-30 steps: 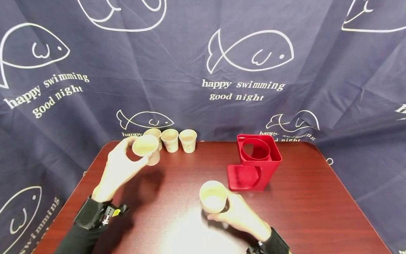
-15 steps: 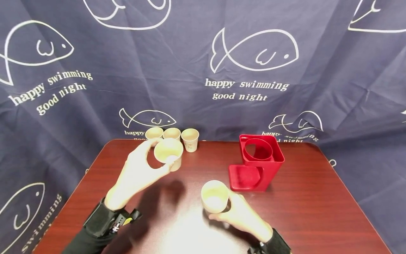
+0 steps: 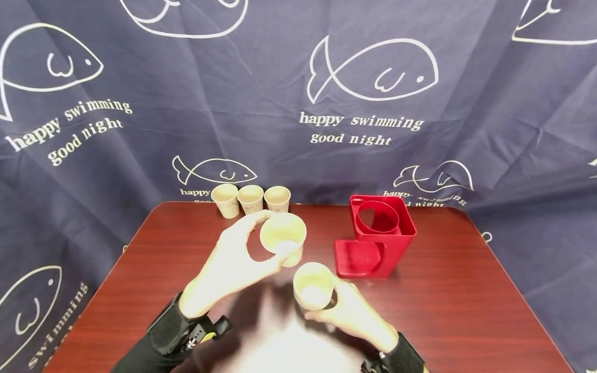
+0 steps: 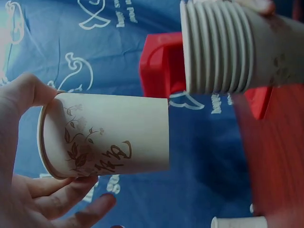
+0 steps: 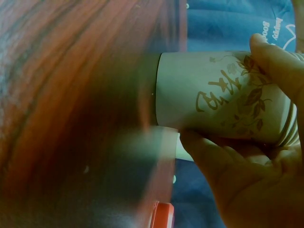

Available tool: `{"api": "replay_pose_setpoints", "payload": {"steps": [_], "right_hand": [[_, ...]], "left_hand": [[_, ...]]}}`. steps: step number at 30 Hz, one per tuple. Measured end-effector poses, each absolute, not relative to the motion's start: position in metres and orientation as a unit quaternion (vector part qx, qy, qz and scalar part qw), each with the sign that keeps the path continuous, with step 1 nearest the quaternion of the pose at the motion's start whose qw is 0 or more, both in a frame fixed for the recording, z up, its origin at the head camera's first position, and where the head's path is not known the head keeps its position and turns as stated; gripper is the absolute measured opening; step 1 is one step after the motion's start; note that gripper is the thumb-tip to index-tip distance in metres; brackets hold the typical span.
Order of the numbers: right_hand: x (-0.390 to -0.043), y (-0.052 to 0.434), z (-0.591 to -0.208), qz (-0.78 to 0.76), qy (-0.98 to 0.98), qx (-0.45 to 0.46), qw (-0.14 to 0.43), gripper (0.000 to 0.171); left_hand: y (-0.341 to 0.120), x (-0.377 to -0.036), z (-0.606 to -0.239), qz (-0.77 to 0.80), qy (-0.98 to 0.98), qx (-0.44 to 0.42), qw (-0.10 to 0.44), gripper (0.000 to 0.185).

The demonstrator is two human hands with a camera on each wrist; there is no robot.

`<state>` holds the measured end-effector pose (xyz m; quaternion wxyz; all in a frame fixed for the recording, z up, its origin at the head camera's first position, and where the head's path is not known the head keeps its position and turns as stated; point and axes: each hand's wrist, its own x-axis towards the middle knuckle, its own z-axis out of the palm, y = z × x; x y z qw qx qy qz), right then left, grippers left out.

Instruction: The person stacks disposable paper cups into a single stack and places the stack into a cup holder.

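Two paper cups are in our hands. Our left hand [image 3: 233,264] pinches a single cup [image 3: 283,240] by its rim, thumb and fingers curled round it, held in the air just at 11 o'clock of the other. Our right hand [image 3: 354,316] grips a stack of cups [image 3: 313,285] round the side, above the table [image 3: 466,305]. Three spare cups [image 3: 251,198] stand in a row at the table's 12 o'clock edge. At 2 o'clock of the stack sits a red holder [image 3: 380,235].
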<state>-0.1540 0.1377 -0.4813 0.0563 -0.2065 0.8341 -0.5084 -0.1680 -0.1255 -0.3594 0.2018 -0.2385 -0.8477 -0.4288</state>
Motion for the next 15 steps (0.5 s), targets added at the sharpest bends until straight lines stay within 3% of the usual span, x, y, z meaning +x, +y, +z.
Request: {"api": "replay_pose_setpoints", "payload": {"steps": [3,15], "right_hand": [[-0.154,0.138,-0.481,-0.513,0.830,-0.213,0.056,0.075],[-0.157,0.139,-0.486,-0.496,0.830,-0.252,0.030,0.070]], "left_hand": [[-0.122,-0.169,-0.359,-0.412,-0.866,-0.239,0.153,0.068],[-0.095,-0.161,-0.365,-0.405,-0.868,-0.259,0.122,0.072]]}}
